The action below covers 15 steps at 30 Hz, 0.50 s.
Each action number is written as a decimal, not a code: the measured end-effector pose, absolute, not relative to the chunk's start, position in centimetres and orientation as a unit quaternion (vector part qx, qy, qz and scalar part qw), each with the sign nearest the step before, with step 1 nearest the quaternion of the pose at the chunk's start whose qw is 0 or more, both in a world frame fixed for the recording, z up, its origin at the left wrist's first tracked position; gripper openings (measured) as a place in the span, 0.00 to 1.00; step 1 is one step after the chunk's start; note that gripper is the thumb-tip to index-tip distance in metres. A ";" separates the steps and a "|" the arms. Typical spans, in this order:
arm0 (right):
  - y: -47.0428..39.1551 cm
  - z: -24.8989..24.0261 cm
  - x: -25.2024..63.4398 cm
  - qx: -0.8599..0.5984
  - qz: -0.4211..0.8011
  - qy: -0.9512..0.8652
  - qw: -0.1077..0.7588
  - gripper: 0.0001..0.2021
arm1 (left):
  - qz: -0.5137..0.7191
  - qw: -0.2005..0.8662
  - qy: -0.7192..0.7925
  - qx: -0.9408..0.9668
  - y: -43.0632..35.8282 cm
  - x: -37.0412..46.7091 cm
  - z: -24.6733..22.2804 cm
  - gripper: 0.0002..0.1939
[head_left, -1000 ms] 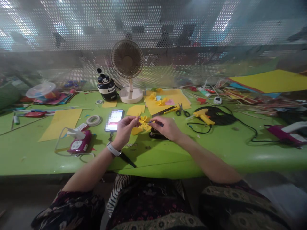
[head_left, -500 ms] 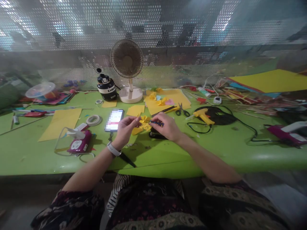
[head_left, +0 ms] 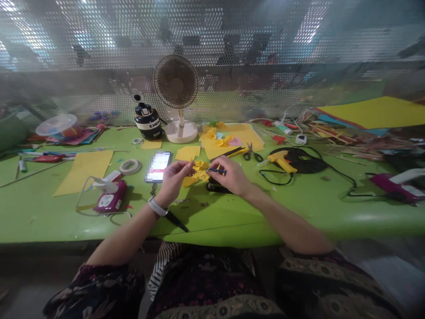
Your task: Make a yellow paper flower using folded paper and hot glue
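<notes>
My left hand (head_left: 175,178) is closed in a pinch, its fingertips beside yellow paper pieces (head_left: 200,173); what it grips is too small to name. Facing it, my right hand (head_left: 230,174) is closed round a small dark blue tool (head_left: 217,170), whose tip points toward the left fingertips. A thin dark line seems to run between the two hands. Under my right hand lies a black object (head_left: 217,188), partly hidden. Yellow paper squares (head_left: 187,153) lie just behind the hands.
A phone (head_left: 158,167) and tape roll (head_left: 129,166) lie left, near a purple power strip (head_left: 111,200). Behind stand a fan (head_left: 181,132) and a black bottle (head_left: 148,124). Scissors (head_left: 253,153), a yellow glue gun (head_left: 283,161) and its black cable are right.
</notes>
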State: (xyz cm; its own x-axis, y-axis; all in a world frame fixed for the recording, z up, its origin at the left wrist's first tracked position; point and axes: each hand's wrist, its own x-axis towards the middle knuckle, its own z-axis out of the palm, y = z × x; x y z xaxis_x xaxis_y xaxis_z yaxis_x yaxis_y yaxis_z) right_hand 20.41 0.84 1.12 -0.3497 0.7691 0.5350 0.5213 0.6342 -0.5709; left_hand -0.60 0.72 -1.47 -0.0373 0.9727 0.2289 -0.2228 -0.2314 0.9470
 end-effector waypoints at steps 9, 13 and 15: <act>3.2 1.6 23.1 -0.446 0.089 -0.794 0.404 0.09 | 0.630 0.503 0.375 0.457 1.1 -1.0 -1.1 0.16; 6.0 1.4 26.2 -0.554 0.055 -0.769 0.314 0.09 | 0.622 0.503 0.382 0.462 1.1 -1.0 -1.1 0.17; 6.9 1.1 27.3 -0.606 0.056 -0.753 0.252 0.10 | 0.614 0.502 0.382 0.474 1.1 -1.0 -1.2 0.17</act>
State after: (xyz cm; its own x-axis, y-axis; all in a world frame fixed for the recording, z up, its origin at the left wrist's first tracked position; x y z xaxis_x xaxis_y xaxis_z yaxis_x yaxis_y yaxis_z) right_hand 27.28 6.92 1.14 -0.1399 0.9400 0.3113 0.8838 0.2603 -0.3888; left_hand -0.97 1.10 -1.21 -0.0469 0.9791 0.1981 -0.2544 -0.2035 0.9454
